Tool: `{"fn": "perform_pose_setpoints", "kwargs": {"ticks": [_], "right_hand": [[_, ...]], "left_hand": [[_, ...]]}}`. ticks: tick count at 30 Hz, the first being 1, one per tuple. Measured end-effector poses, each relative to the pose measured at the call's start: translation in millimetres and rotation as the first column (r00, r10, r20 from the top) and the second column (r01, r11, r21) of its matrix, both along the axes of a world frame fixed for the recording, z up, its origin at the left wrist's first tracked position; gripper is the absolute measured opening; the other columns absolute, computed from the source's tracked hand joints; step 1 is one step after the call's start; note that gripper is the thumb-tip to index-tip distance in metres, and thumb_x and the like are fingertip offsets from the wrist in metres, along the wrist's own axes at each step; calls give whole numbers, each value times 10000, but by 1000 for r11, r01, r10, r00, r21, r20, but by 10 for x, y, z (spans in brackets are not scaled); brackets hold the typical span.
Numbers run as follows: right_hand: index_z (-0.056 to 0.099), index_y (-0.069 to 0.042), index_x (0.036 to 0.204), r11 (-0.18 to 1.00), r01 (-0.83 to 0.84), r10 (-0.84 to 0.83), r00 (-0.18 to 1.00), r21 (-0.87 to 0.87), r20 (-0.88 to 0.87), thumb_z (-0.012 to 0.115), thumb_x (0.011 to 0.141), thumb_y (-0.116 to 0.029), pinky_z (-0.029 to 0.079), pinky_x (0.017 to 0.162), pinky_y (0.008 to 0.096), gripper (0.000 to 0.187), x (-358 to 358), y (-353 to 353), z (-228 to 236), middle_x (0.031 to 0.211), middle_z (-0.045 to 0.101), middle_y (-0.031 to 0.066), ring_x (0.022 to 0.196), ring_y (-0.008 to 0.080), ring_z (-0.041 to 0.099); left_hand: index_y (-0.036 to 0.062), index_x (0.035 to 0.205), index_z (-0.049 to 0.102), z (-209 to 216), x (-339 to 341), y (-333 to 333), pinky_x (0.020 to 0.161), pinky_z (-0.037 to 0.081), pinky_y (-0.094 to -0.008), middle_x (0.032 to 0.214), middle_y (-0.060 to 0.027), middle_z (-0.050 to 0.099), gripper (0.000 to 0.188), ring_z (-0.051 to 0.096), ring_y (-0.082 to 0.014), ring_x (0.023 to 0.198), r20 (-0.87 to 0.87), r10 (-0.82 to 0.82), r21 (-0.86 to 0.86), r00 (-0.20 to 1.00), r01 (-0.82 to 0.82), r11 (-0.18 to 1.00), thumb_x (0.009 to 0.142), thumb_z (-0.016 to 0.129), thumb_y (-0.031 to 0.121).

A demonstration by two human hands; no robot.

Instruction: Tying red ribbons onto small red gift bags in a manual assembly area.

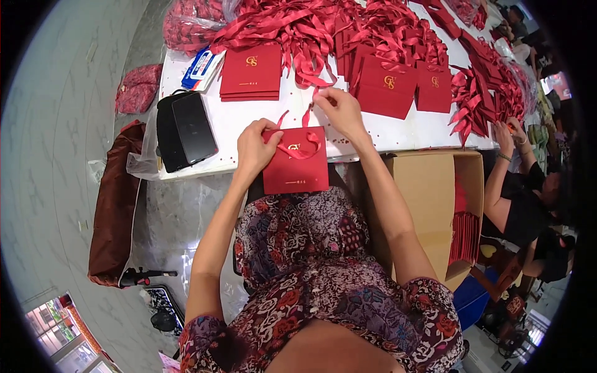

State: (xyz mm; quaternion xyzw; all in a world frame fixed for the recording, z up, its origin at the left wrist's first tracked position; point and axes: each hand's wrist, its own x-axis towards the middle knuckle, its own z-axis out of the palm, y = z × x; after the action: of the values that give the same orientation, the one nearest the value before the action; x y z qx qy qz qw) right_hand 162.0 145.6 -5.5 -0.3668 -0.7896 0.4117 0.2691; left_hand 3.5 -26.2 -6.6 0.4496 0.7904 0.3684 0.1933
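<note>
A flat red paper gift bag [296,172] with gold print lies at the table's near edge, its lower part reaching over my lap. My left hand [256,148] grips its upper left corner, thumb on the front face. Across the bag's front curls a loop of red ribbon [311,149], and a short ribbon end sticks up by my left fingers. Farther up and to the right, my right hand [342,112] pinches a red ribbon strand that rises from the bag's top. The fingertips of my left hand are partly hidden.
A stack of red bags [250,73], a dark phone [194,127] on a black pouch and a heap of ribbons [273,28] lie on the white table [217,115]. More bags [385,84] stand right. A cardboard box [423,205] holds red bags; beyond it, another person's hands [507,137] work.
</note>
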Motion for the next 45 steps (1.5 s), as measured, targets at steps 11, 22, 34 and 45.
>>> {"fn": "perform_pose_setpoints", "kwargs": {"ticks": [11, 22, 34, 45], "right_hand": [[670, -15, 802, 973, 42, -105, 957, 226, 271, 727, 823, -295, 510, 687, 443, 287, -195, -179, -130, 826, 658, 159, 783, 337, 667], [664, -24, 918, 984, -128, 116, 988, -127, -102, 711, 880, -201, 504, 629, 307, 187, -109, -309, -75, 760, 700, 91, 660, 172, 664], [673, -1, 1011, 936, -177, 112, 970, -305, -217, 665, 907, -130, 494, 626, 261, 166, -69, -348, -141, 796, 704, 60, 684, 106, 628], [510, -24, 1061, 871, -101, -175, 851, -482, -495, 490, 1033, -116, 528, 718, 249, 98, 143, -349, 4, 914, 612, 45, 809, 119, 642]], "left_hand": [[49, 896, 689, -55, 59, 387, 695, 490, -418, 834, -118, 652, 201, 632, -300, 781, -415, -9, 127, 910, 68, 990, 795, 764, 205], [14, 888, 699, -242, -18, 433, 628, 507, -273, 801, -80, 715, 111, 661, -139, 687, 404, 2, 154, 915, -70, 986, 875, 682, 122], [-30, 1081, 570, -155, 94, 426, 642, 486, -203, 790, -52, 672, 227, 613, -75, 707, 650, -122, 235, 750, -45, 971, 870, 651, -6], [-6, 1293, 499, 126, -20, -188, 951, 477, -282, 1208, -94, 636, 475, 603, -151, 1092, 808, -330, 257, 488, 213, 943, 881, 722, 74]]}}
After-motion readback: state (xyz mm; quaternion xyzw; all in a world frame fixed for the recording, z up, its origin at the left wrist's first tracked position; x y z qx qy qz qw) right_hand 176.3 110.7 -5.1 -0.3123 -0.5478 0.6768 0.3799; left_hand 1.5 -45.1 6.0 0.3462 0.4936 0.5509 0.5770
